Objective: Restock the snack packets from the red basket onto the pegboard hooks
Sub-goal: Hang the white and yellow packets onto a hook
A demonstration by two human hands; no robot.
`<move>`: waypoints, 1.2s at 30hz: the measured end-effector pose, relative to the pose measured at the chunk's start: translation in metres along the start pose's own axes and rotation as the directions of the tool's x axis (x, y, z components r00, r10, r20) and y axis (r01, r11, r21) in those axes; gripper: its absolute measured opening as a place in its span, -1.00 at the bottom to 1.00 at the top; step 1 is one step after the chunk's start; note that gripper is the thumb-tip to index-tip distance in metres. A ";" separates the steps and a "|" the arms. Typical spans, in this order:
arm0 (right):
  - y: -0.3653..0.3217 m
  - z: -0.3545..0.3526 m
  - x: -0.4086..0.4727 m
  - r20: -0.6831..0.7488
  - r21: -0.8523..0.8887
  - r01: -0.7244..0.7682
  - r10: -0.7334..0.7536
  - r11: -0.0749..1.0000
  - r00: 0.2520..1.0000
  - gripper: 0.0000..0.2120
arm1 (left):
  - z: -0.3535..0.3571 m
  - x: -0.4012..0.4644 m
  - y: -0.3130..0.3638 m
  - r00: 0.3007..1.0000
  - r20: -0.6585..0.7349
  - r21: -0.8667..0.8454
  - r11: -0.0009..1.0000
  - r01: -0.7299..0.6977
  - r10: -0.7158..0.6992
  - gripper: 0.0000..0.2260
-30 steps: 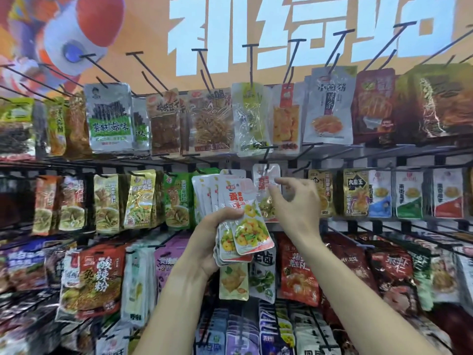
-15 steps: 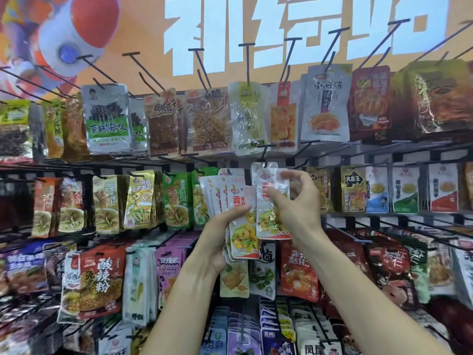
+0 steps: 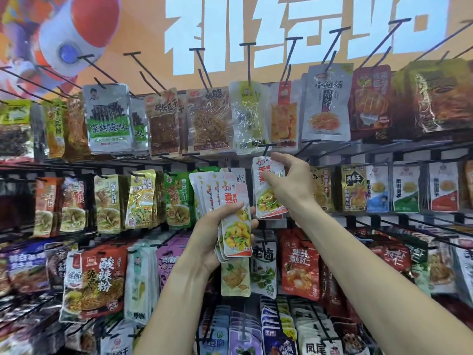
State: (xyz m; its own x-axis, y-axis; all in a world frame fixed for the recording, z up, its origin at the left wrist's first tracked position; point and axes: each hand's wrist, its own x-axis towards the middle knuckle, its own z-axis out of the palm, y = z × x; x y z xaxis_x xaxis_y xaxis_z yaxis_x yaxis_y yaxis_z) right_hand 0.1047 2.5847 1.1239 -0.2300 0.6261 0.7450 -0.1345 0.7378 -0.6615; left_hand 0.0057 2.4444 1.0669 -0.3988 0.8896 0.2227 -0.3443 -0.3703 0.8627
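Observation:
My left hand (image 3: 217, 234) grips a fanned stack of white snack packets (image 3: 230, 208) printed with yellow and green food, held upright in front of the middle row. My right hand (image 3: 291, 185) pinches a single packet (image 3: 266, 198) of the same kind by its upper part. That packet's punched top sits just below the tip of a black hook (image 3: 267, 148) sticking out of the pegboard. Whether the hole is on the hook I cannot tell. The red basket is out of view.
Rows of hanging snack packets fill the pegboard on all sides. Several bare black hooks (image 3: 248, 60) jut out along the top row in front of an orange sign. Green packets (image 3: 176, 201) hang just left of the stack, gold ones (image 3: 322, 188) just right of my right hand.
My right hand has drawn one packet off the stack and lifted it up and to the right toward the hook tip. My left hand with the stack has sunk slightly.

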 end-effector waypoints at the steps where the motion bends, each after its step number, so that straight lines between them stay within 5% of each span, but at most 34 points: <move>1: -0.001 0.002 0.000 -0.008 -0.053 0.021 -0.021 0.998 1.000 -0.50 | 0.000 0.000 0.001 1.000 0.003 0.014 1.000 -0.003 0.003 -0.83; 9: 0.004 0.003 -0.003 -0.045 -0.128 0.074 -0.080 0.989 0.996 -0.67 | -0.001 -0.009 0.006 0.997 -0.041 0.043 0.997 -0.057 0.059 -0.75; 14: 0.003 0.007 0.001 -0.061 -0.002 -0.080 0.080 0.997 0.995 -0.89 | -0.002 -0.008 0.005 0.998 -0.061 0.024 0.999 -0.024 0.026 -0.78; 17: 0.004 0.010 0.006 -0.045 0.097 -0.148 0.153 0.984 0.987 -0.84 | -0.001 -0.008 0.004 0.998 -0.053 0.020 1.000 -0.018 0.019 -0.82; 20: 0.004 0.010 0.014 -0.048 -0.008 -0.147 0.146 0.989 0.988 -0.65 | -0.002 -0.008 0.004 0.999 -0.040 0.026 0.999 -0.027 0.029 -0.80; 28: 0.017 0.016 0.007 -0.063 -0.422 -0.007 -0.022 0.906 0.998 -0.56 | -0.001 -0.002 -0.001 0.999 -0.034 0.010 1.000 -0.014 0.014 -0.78; 30: 0.013 0.007 -0.016 -0.124 -0.306 0.013 -0.053 0.952 0.991 -0.56 | -0.003 -0.002 -0.002 1.000 -0.022 0.018 1.000 -0.011 0.011 -0.77; 32: 0.001 0.002 -0.044 -0.016 0.021 -0.111 0.112 0.994 0.994 -0.60 | -0.003 -0.001 -0.005 1.000 -0.008 0.018 1.000 -0.017 0.017 -0.76; 34: -0.005 0.002 -0.059 0.200 0.255 -0.342 0.297 0.904 0.934 -0.68 | 0.002 -0.001 -0.009 1.000 0.022 -0.001 1.000 -0.022 0.022 -0.78; 36: -0.001 0.003 -0.061 0.252 0.333 -0.428 0.358 0.840 0.899 -0.74 | 0.006 -0.001 -0.015 0.999 0.042 -0.026 0.999 -0.025 0.026 -0.71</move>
State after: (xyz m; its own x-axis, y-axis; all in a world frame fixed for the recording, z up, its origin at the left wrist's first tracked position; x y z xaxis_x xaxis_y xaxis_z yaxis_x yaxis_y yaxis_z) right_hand 0.1161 2.5448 1.0792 -0.4979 0.7634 0.4116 -0.3357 0.2680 -0.9030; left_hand 0.0159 2.4509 1.0565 -0.3717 0.8902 0.2636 -0.3562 -0.3989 0.8450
